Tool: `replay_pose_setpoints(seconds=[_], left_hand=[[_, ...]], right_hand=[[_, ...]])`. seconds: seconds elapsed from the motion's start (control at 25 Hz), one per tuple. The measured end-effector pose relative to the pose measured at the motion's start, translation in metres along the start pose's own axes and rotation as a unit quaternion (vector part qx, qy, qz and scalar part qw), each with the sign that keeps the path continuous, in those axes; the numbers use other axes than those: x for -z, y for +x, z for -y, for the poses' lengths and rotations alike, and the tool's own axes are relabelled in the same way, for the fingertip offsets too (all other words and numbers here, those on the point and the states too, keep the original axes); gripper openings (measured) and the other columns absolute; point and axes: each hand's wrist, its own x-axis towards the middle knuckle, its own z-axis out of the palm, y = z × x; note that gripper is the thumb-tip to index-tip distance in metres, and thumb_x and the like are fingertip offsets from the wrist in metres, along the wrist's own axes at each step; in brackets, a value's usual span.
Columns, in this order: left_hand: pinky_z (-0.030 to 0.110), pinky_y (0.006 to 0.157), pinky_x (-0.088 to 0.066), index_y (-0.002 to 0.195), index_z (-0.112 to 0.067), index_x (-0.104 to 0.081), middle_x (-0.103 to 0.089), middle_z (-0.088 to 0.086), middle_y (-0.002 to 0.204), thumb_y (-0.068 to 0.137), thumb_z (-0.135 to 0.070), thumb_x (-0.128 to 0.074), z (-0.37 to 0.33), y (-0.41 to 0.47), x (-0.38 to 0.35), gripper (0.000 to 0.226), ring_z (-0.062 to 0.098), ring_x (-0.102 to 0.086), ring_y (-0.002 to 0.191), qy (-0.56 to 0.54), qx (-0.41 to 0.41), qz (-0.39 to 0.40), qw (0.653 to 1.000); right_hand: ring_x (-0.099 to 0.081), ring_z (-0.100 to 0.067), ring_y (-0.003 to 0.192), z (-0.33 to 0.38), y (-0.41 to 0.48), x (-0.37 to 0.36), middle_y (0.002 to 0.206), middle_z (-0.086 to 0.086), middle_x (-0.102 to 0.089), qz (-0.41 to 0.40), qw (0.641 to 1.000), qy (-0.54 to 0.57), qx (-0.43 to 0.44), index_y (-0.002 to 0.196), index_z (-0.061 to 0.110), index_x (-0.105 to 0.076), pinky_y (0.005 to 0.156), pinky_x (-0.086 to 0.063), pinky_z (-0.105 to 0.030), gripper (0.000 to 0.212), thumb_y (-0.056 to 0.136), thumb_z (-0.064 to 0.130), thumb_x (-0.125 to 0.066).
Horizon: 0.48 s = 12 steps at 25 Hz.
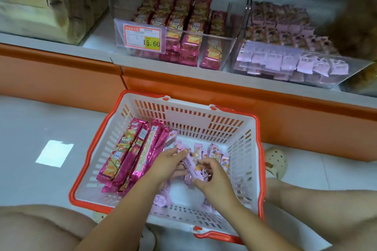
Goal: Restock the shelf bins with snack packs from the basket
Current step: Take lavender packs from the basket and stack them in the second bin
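A white basket with an orange rim [206,122] stands on the floor below the shelf. Long magenta snack packs [130,153] lean against its left wall. Small light-pink packs [216,154] lie loose on its floor. Both hands are inside the basket. My left hand [168,162] and my right hand [214,177] together hold a bunch of small pink packs [192,166], fingers curled round them. On the shelf, a clear bin of magenta packs [226,47] sits left of a clear bin of pink packs [353,67].
A price tag reading 15.60 [142,38] hangs on the left bin's front. An orange shelf base [285,106] runs behind the basket. My foot in a cream clog [275,161] is at the basket's right, my knee [36,228] at lower left.
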Motion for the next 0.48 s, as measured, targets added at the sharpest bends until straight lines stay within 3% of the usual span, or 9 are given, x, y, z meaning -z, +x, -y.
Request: replay_pose_setpoints(seconds=[0.08,0.2,0.32,0.48], left_hand=[[0.037,0.079,-0.058,0.108,-0.002,-0.059,-0.070,0.011,0.094,0.093,-0.021,-0.060,-0.006,-0.007,-0.008,0.024,0.018,-0.072,0.075,-0.028,-0.004,0.029,0.999],[0.037,0.078,-0.059,0.124,-0.001,-0.053,-0.069,0.018,0.111,0.096,-0.015,-0.055,-0.013,-0.012,-0.013,0.032,0.028,-0.069,0.099,-0.056,-0.002,0.049,0.997],[0.045,0.087,-0.056,0.136,-0.003,-0.044,-0.068,0.017,0.116,0.095,-0.015,-0.056,-0.015,-0.011,-0.014,0.044,0.031,-0.066,0.107,-0.063,-0.009,0.058,0.996],[0.046,0.091,-0.054,0.129,-0.006,-0.052,-0.069,0.015,0.113,0.097,-0.014,-0.053,-0.024,-0.020,-0.018,0.033,0.030,-0.067,0.106,-0.042,-0.037,0.060,0.997]], right_hand=[[-0.051,0.000,0.094,0.004,-0.006,0.005,0.105,0.009,-0.054,-0.020,0.999,0.040,-0.017,0.113,0.034,-0.051,0.076,-0.041,-0.010,0.052,0.075,0.012,-0.078],[-0.052,-0.002,0.093,0.007,-0.007,0.018,0.104,0.008,-0.053,-0.038,0.999,0.034,0.007,0.103,0.040,-0.053,0.074,-0.040,-0.005,0.049,0.075,0.007,-0.077],[-0.053,-0.006,0.095,0.010,-0.009,0.021,0.104,0.010,-0.052,-0.041,0.999,0.025,0.022,0.101,0.038,-0.054,0.076,-0.040,-0.005,0.046,0.075,0.007,-0.077],[-0.053,-0.001,0.094,0.014,-0.010,0.023,0.105,0.010,-0.053,-0.061,0.997,0.034,0.031,0.101,0.036,-0.056,0.077,-0.041,-0.006,0.043,0.076,0.007,-0.076]])
